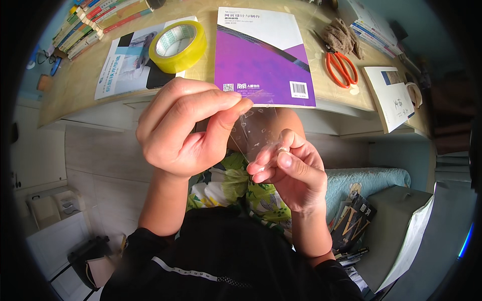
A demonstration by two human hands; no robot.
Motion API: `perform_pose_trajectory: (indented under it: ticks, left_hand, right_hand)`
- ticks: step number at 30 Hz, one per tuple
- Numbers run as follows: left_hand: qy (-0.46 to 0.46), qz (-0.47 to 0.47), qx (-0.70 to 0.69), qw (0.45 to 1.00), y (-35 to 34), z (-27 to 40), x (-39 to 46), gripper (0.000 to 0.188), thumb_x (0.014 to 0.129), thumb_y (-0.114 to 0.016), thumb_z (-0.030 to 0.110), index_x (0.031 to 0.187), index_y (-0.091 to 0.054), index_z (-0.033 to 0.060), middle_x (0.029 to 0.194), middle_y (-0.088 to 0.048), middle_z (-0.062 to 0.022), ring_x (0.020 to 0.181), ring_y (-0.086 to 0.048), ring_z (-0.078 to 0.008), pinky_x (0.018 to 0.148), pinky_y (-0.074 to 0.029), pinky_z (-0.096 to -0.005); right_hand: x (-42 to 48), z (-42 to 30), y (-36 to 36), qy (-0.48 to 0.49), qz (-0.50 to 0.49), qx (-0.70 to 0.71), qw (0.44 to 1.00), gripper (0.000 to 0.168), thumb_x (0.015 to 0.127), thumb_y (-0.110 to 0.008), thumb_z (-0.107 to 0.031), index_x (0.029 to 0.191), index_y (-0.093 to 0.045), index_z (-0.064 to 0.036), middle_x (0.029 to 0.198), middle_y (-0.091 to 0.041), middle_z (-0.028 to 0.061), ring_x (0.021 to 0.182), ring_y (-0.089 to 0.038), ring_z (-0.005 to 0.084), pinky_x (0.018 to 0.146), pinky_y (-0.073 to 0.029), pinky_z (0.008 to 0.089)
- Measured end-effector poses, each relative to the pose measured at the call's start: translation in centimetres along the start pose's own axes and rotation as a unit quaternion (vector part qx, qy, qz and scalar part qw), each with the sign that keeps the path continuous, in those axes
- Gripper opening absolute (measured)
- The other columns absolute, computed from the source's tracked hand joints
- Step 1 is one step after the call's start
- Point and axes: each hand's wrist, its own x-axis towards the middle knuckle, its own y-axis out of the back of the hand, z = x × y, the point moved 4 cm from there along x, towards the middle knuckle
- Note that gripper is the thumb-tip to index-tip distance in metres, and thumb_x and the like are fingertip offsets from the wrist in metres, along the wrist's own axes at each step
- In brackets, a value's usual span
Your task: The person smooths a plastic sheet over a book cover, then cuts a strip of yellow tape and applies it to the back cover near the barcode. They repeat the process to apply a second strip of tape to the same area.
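Note:
Between my two hands stretches a piece of clear plastic tape [258,124], with small bubbles or marks on it. My left hand [188,128] pinches its upper end between thumb and fingertips, in front of the desk edge. Lower and to the right, my right hand [297,165] grips the other end, where the film is crumpled around the fingers. Just beyond the tape lies a purple and white paperback book [260,64], its barcode side up, at the desk's front edge. A wide roll of yellowish tape [201,45] rests on another book [122,64] at the left.
Orange-handled scissors [340,69] lie right of the purple book, by a brown cloth [340,35]. A white booklet [391,99] overhangs the desk edge. Stacked books [88,28] stand at the back left. Below right are a blue quilted cover [365,177] and a grey box [395,218].

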Motion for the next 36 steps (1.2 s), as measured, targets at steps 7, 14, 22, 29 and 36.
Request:
perform_pose_trajectory:
  ticks: [7,14,22,29,36]
  left_hand:
    - [0.002,0.003,0.018,1.0,0.3,-0.5,-0.3,0.021,0.07,-0.084,-0.006,0.086,-0.072,-0.0007,0.073,-0.066,-0.0081,0.062,-0.064,-0.0193,0.053,-0.051,-0.0274]
    - [0.021,0.0,0.027,0.999,0.4,-0.6,-0.9,0.02,0.07,-0.083,-0.006,0.085,-0.071,-0.0017,0.073,-0.066,-0.0089,0.063,-0.064,-0.0196,0.055,-0.051,-0.0273]
    - [0.039,-0.005,0.049,0.998,1.0,-1.2,-1.7,0.019,0.071,-0.083,-0.006,0.084,-0.07,-0.001,0.073,-0.066,-0.0092,0.063,-0.064,-0.0197,0.056,-0.051,-0.0278]
    - [0.116,0.04,0.082,0.989,3.3,-2.3,-2.0,0.012,0.08,-0.075,-0.006,0.088,-0.068,-0.0027,0.078,-0.069,-0.0119,0.067,-0.065,-0.0216,0.062,-0.052,-0.0297]
    - [0.034,-0.008,0.09,0.995,2.0,-0.9,-1.8,0.014,0.076,-0.08,-0.002,0.087,-0.071,-0.0016,0.074,-0.067,-0.01,0.064,-0.065,-0.021,0.055,-0.051,-0.0298]
  right_hand:
    - [-0.4,-0.1,0.4,0.005,0.077,-0.046,0.996,0.005,0.099,-0.06,-0.004,0.103,-0.062,-0.002,0.1,-0.072,0.0201,0.09,-0.074,0.0303,0.076,-0.064,0.036]
    - [-0.4,-0.4,0.2,0.038,0.064,-0.023,0.997,0.02,0.096,-0.063,0.001,0.116,-0.058,-0.001,0.098,-0.073,0.0186,0.088,-0.075,0.028,0.075,-0.063,0.0356]
    - [-0.5,-0.3,0.8,0.103,0.061,-0.069,0.99,0.028,0.095,-0.065,0.003,0.122,-0.059,0.0,0.095,-0.072,0.0143,0.087,-0.073,0.0239,0.074,-0.061,0.0316]
    - [-0.8,-0.8,2.1,0.119,0.081,-0.09,0.986,0.019,0.097,-0.064,-0.005,0.115,-0.064,0.002,0.089,-0.066,0.0077,0.075,-0.065,0.0177,0.07,-0.055,0.0299]
    - [1.8,1.0,-0.2,0.052,-0.015,-0.146,0.988,0.06,0.092,-0.072,-0.016,0.141,-0.043,0.002,0.126,-0.056,0.0098,0.111,-0.057,0.0183,0.097,-0.05,0.0341]
